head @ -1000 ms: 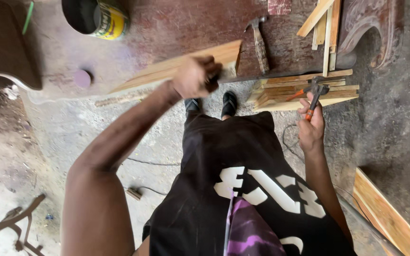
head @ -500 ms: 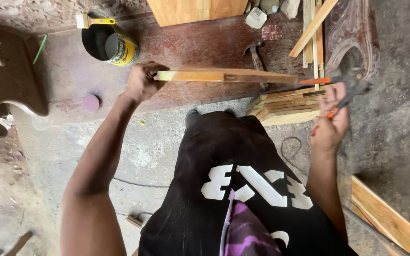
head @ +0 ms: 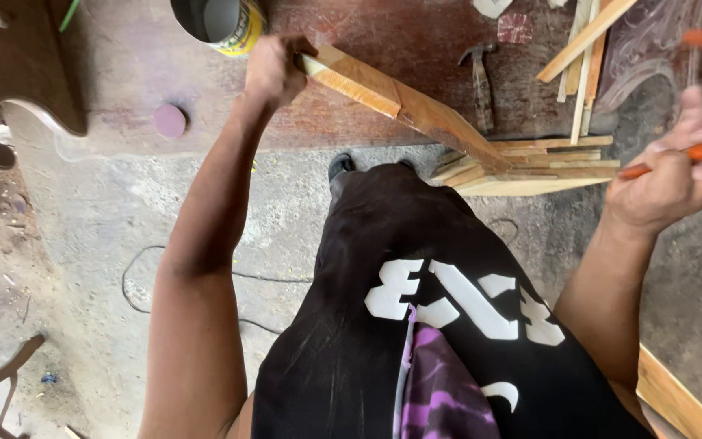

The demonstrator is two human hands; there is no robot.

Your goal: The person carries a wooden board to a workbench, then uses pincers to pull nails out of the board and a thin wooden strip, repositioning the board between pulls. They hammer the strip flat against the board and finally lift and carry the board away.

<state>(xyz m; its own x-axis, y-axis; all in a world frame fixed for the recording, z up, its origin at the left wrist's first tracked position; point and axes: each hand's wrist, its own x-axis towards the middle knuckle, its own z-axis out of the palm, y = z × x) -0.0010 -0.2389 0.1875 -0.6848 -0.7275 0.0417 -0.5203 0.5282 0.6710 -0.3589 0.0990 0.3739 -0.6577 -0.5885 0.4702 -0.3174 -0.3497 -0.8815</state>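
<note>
Your left hand (head: 274,69) is gripping one end of the wooden plank (head: 400,106), which now is slanting down toward the stacked wood strips (head: 530,167) at the bench (head: 416,49) edge; half a second ago it was lying level. Your right hand (head: 676,175) is holding the orange-handled tool (head: 696,153) loosely, fingers spread, lower than before. The hammer (head: 481,77) and yellow can (head: 221,23) are lying unmoved.

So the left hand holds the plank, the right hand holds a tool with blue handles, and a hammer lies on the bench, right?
Not quite: the head view shows orange handles, not blue. The left hand does hold the plank, the right hand holds the tool, and the hammer lies on the bench.
</note>
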